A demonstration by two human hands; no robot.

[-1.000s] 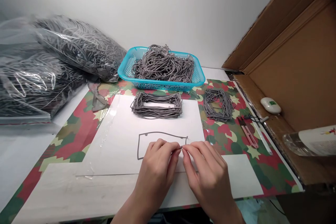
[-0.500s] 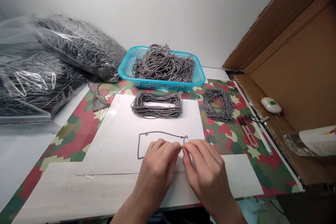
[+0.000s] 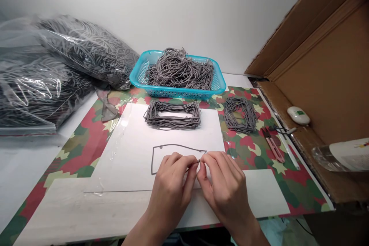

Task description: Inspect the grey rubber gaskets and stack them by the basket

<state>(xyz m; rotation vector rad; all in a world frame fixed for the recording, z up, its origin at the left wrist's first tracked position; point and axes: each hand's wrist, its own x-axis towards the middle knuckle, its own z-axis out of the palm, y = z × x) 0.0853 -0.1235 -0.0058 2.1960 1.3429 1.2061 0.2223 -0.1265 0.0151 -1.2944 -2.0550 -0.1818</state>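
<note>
A thin grey rubbery rectangular ring, like a gasket (image 3: 178,145), lies on the white paper, with small tabs along its far side. My left hand (image 3: 174,178) pinches its near right part between thumb and fingertips. My right hand (image 3: 225,178) is closed beside it, thumb and forefinger pinching the same ring near the right corner. The fingertips of both hands almost meet there and hide that corner. Beyond the ring sits a neat stack of grey rectangular rings (image 3: 173,125). A second, rounder stack of grey rings (image 3: 240,115) lies to the right on the camouflage cloth.
A blue basket (image 3: 184,93) heaped with grey rings stands at the back. Clear bags (image 3: 86,50) of grey rings fill the left. On the right lie pink thread snips (image 3: 273,145), a white pen-like stick (image 3: 290,153), a white oval object (image 3: 298,115) and a bottle (image 3: 343,155) by the cardboard wall.
My right hand has shifted slightly left and up, with its fingertips closer to the left ones. The small loop of ring that stuck up at the right corner no longer shows.
</note>
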